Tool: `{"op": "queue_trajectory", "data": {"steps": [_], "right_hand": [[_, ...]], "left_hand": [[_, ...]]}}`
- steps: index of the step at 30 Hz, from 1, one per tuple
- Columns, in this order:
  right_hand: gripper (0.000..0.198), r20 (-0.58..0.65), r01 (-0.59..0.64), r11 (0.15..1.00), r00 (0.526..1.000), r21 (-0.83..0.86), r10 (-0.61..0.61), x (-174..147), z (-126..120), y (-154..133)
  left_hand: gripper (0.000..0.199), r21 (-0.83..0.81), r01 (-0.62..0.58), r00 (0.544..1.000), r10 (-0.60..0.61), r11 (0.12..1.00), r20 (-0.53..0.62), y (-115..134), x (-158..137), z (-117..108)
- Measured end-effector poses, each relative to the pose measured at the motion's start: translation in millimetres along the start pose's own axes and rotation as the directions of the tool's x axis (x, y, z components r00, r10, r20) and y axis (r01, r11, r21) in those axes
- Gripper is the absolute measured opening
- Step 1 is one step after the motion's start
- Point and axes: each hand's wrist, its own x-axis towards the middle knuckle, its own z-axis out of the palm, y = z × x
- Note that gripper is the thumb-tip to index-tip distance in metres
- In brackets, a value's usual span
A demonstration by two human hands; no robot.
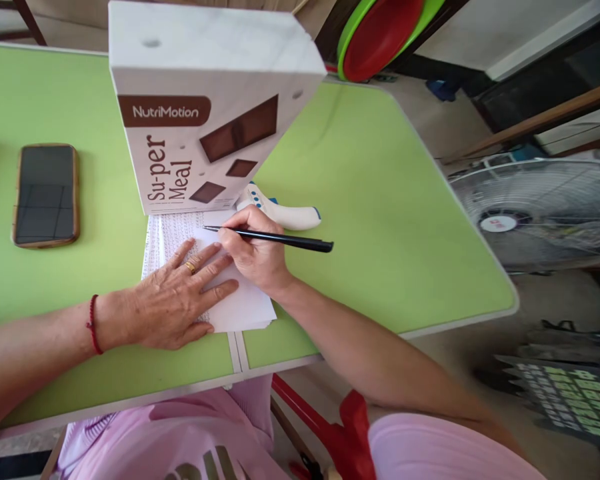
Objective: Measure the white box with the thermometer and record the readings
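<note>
My right hand (257, 250) grips a black pen (290, 239), its tip at the paper close to where the written rows end. Flat on the paper lies my left hand (180, 297), fingers spread, with a gold ring and a red cord bracelet. The stack of paper (250, 308) is covered with rows of small handwriting on its left part and is blank on the right. Behind it stands a white NutriMotion box (170, 150), upright at the top edge of the sheets. Partly hidden by the box and my right hand is a white and blue handheld device (297, 217).
A phone (47, 195) with a dark screen lies left on the green table (380, 200). Past the right edge stands a fan (540, 217). Green and red basins (380, 37) are beyond the far edge. A red chair part (347, 433) is below the near edge.
</note>
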Motion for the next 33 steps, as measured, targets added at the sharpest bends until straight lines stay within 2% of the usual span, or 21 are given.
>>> {"op": "queue_trajectory", "data": {"steps": [3,15,24,33], "right_hand": [[0.014,0.005,0.050,0.999,0.999,-0.004,-0.050,0.5,1.4,2.5],[0.015,0.054,0.001,0.999,0.999,-0.049,0.002,0.4,2.4,1.7],[0.016,0.074,0.036,0.999,0.997,-0.026,-0.034,1.5,1.2,1.6],[0.015,0.016,0.024,0.999,1.000,-0.036,-0.023,0.9,3.6,2.0]], "left_hand": [[0.066,0.004,0.014,1.000,-0.014,1.000,0.021,1.5,0.7,-2.2],[0.069,0.019,0.034,0.999,-0.035,0.999,0.040,4.0,2.2,-6.3],[0.069,0.025,0.032,0.998,-0.033,0.999,0.046,3.8,3.0,-5.7],[0.068,0.022,0.025,0.999,-0.026,0.999,0.026,3.4,3.2,-5.3]]}}
